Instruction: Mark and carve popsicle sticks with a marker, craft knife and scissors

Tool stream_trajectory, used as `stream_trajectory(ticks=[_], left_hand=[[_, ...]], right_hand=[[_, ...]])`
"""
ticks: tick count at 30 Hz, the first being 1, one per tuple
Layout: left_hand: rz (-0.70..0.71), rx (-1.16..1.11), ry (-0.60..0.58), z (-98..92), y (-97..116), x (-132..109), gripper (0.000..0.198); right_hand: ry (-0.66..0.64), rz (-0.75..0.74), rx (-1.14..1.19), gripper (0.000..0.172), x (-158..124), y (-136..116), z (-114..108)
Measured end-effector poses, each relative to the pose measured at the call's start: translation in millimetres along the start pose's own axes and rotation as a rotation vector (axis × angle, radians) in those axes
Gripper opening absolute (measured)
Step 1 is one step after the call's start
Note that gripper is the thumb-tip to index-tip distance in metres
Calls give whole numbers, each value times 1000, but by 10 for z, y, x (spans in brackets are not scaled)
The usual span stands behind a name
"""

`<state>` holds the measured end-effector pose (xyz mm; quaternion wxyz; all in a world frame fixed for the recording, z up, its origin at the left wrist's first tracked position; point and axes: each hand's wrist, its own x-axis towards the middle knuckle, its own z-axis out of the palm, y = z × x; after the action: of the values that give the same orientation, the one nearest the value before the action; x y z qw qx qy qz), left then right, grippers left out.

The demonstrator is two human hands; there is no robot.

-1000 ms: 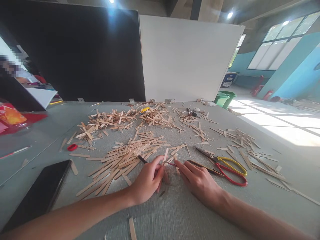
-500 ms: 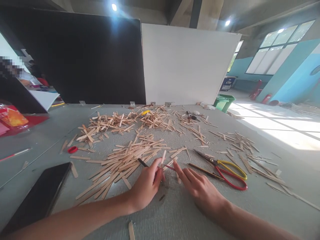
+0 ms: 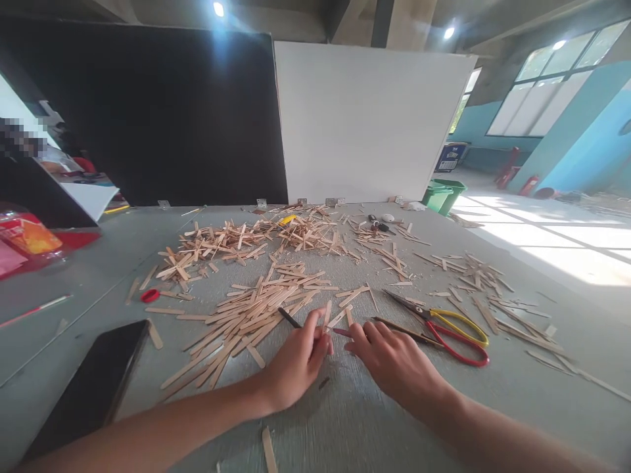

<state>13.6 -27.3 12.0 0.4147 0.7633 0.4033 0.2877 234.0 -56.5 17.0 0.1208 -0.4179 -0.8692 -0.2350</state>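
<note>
At the far left lies a red packet [image 3: 24,236], its print too blurred to read. Nearer sits a black phone [image 3: 93,387], screen dark, and past it a small red ring [image 3: 150,295]. A heap of flat wooden sticks [image 3: 246,315] spreads over the grey table [image 3: 345,420].

The left hand [image 3: 296,361] rests at the heap's near edge, fingers curled tight around a dark pen [image 3: 289,318] — possibly a pencil. Its long axis runs from the fist up and to the left, the black end pointing away into the heap. A thin red sliver [image 3: 341,332] bridges the gap to the right hand [image 3: 394,361], which lies palm down with bent fingertips at the sliver's end. The thumb is hidden, so I cannot tell whether it pinches.

Just right lie scissors [image 3: 444,328] with red and yellow handles — blades pointing left.
</note>
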Motion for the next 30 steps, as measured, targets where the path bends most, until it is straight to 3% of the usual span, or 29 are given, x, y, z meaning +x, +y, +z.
stream_trajectory(ticks=[2, 6, 8, 14, 16, 23, 30], left_hand=[[26, 4, -24, -1, 2, -8, 48], [7, 35, -66, -22, 25, -27, 51], [-3, 61, -57, -26, 19, -41, 49], [28, 122, 11, 28, -82, -30, 41], [47, 169, 46, 40, -99, -15, 45], [60, 211, 52, 27, -59, -15, 47], [88, 238, 121, 73, -98, -2, 45]], right_hand=[[-71, 8, -36, 7, 81, -23, -101], [-124, -49, -200, 31, 234, -80, -350], [-110, -58, -231, 31, 283, -104, -384], [-178, -88, -32, 17, 324, 67, 17], [-218, -112, -1, 11, 362, 108, 52], [-395, -33, -136, 32, 504, -193, -432], [-370, -93, 72, 14, 403, 74, 1]])
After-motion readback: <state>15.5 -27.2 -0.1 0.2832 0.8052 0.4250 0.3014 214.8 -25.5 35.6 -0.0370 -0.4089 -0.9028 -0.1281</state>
